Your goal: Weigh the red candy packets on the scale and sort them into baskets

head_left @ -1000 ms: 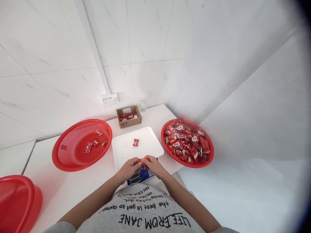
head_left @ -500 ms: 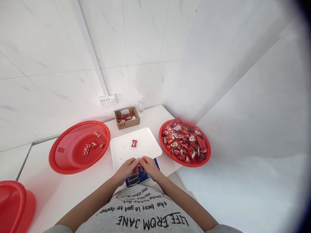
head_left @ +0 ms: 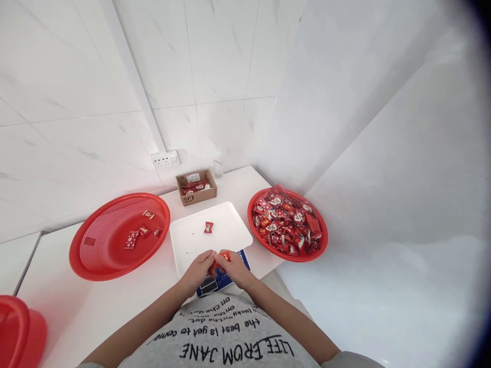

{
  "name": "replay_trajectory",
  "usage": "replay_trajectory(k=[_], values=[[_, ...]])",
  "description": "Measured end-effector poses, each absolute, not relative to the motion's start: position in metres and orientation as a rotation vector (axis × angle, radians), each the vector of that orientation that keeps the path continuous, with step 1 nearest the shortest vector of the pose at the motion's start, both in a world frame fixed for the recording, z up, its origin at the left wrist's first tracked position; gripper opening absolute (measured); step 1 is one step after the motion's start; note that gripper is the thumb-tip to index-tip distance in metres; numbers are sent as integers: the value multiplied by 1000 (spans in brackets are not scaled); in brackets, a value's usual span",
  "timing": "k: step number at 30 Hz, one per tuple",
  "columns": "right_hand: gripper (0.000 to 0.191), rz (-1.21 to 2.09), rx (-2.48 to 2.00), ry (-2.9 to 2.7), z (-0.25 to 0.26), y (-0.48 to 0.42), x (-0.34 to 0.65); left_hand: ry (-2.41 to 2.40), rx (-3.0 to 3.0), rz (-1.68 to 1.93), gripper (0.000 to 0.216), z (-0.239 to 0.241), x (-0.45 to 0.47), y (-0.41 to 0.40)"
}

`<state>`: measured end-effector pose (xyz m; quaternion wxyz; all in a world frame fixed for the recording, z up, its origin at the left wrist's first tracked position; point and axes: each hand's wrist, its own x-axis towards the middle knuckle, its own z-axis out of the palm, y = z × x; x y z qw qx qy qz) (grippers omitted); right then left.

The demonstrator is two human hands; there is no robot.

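My left hand (head_left: 200,269) and my right hand (head_left: 237,269) meet over the near edge of a white tray (head_left: 228,230). A small red packet (head_left: 225,255) is pinched between them; part of it shows above the right fingers, the rest is hidden. Below the hands, a blue panel (head_left: 223,281) with dark sections juts out from under the tray, like the front of a weighing scale. One small red wrapped packet (head_left: 208,227) lies on the tray, with a few dark specks around it.
To the right stands a red basket (head_left: 251,225) heaped with red packets. On the left, another red basket (head_left: 86,268) holds several packets. A cardboard box (head_left: 197,197) with packets and a clear plastic bottle (head_left: 218,171) stand by the wall. A red container (head_left: 36,332) sits at lower left.
The view has shifted slightly, so the table things appear a little further left. More of the red packet shows above my right hand's fingers. Both hands still hold it together.
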<state>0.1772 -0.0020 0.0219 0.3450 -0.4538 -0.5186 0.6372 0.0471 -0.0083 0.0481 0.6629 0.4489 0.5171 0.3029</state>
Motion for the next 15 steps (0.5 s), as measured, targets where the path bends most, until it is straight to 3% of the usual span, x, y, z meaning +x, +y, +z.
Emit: replay_trajectory(k=[8, 15], values=[[49, 1671, -1159, -1368, 18, -3, 175, 1152, 923, 667, 48, 46, 45, -7], [67, 1685, -1347, -1456, 16, -3, 176, 1186, 1003, 530, 56, 49, 43, -9]])
